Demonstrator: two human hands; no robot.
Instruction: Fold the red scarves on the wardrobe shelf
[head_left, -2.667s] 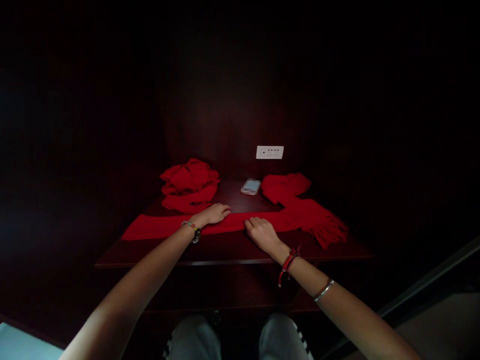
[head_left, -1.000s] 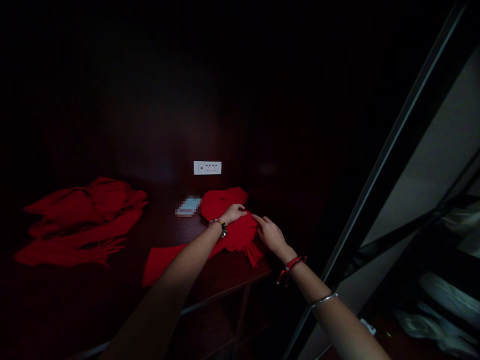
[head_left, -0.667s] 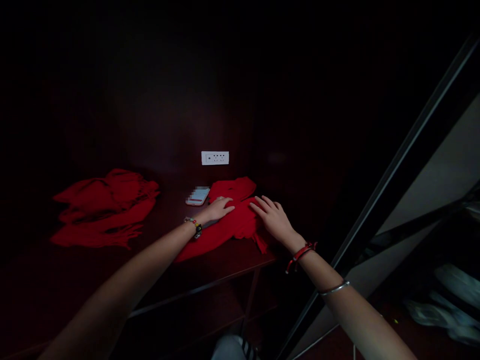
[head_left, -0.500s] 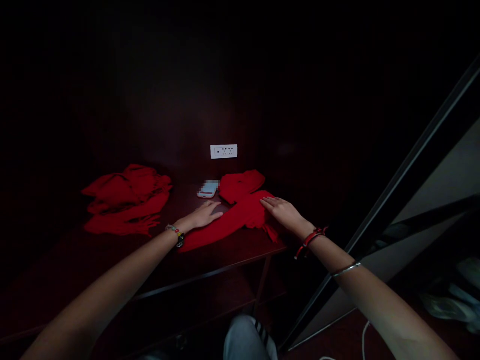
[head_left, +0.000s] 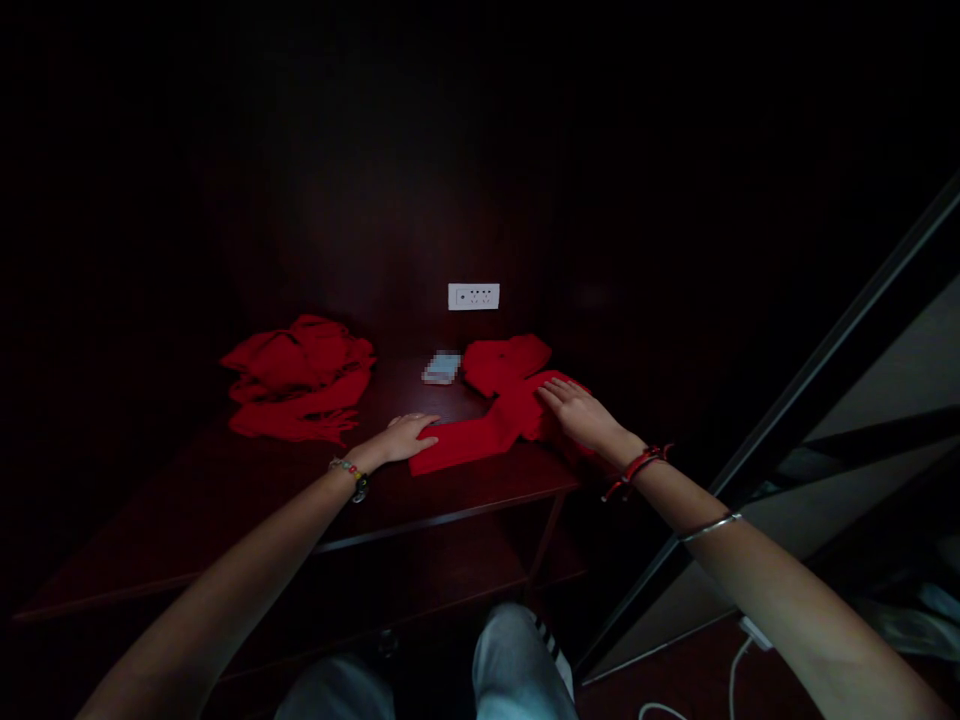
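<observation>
Hands: left hand [head_left: 407,437] open, fingers extended, at the left end of the red cloth strip [head_left: 465,443]; right hand [head_left: 576,410] open, palm down, fingers flat on red cloth at the right. Neither is closed in a grip. The strip lies between them on the dark shelf [head_left: 187,530], near its front edge

Risks, judged, largest first:
– Strip goes crooked or creases at its bend, if the hands push unevenly.
– Right portion slips over the front edge, if drawn toward the body; it already lies close there.
– Red bundle [head_left: 506,362] behind gets dragged along, if it is joined to the strip or caught under it.
– Flat pale device [head_left: 442,367] gets nudged, if cloth or left fingertips sweep backward

Counts, largest to smallest:
– Shelf: 1.
– Red cloth masses: 3, namely the fringed heap [head_left: 300,370] at left, the strip, the bundle (whether strip and bundle are one piece, cannot tell).
– Hands: 2.
– Pale device: 1, pixelated (likely a phone).
– Wall socket plate [head_left: 473,296]: 1.
– Silver bangle [head_left: 710,527]: 1, right forearm
</observation>
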